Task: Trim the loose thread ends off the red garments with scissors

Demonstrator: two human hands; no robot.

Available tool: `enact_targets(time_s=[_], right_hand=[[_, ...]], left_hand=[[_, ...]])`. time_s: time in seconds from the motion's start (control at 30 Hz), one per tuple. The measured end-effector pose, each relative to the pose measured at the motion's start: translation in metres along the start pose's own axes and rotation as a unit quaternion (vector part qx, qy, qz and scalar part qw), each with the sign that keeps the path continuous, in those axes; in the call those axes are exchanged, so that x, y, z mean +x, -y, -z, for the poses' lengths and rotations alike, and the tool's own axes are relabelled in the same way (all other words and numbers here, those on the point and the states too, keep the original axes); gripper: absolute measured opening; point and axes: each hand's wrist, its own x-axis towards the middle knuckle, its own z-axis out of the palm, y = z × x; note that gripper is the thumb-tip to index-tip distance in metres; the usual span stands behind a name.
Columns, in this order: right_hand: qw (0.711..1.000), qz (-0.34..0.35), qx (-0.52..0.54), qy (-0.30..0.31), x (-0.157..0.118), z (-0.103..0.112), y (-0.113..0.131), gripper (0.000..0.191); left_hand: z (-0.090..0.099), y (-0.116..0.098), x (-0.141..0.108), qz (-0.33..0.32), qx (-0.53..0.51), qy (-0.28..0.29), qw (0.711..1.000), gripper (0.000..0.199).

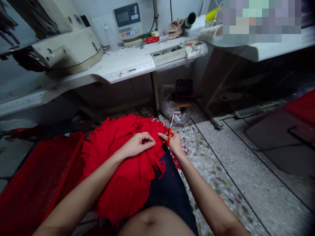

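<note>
A big heap of red fabric (123,177) with fringed, cut edges lies across the lap and hangs down on the left. My left hand (137,144) rests on top of it, thumb and fingertips pressed together at the fabric; whatever lies between them is too small to make out. Orange-handled scissors (169,136) are held in my right hand (173,141), blades pointing up and away, beside the right edge of the heap. My right thumb and a finger reach toward the cloth.
A red plastic crate (41,177) stands at the left. Ahead is a white sewing table (128,65) with a machine (71,49) and control panel (128,21). Below it sits a plastic bag (167,105). Red scraps (176,160) lie on the floor at the right.
</note>
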Motion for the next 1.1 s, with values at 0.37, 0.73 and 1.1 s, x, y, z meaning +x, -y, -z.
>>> enact_targets(time_s=[0.37, 0.73, 1.1], right_hand=[[0.994, 0.099, 0.023, -0.037, -0.035, 0.009, 0.022, 0.044], [0.999, 0.013, -0.004, 0.044, -0.09, 0.038, 0.009, 0.038], [0.971, -0.001, -0.104, 0.217, -0.115, 0.061, -0.018, 0.046]], left_hand=[[-0.015, 0.027, 0.03, 0.035, 0.055, -0.039, 0.997, 0.031], [-0.009, 0.018, 0.004, 0.019, 0.012, 0.226, 0.974, 0.037], [-0.012, 0.015, 0.005, 0.109, -0.208, 0.035, 0.971, 0.038]])
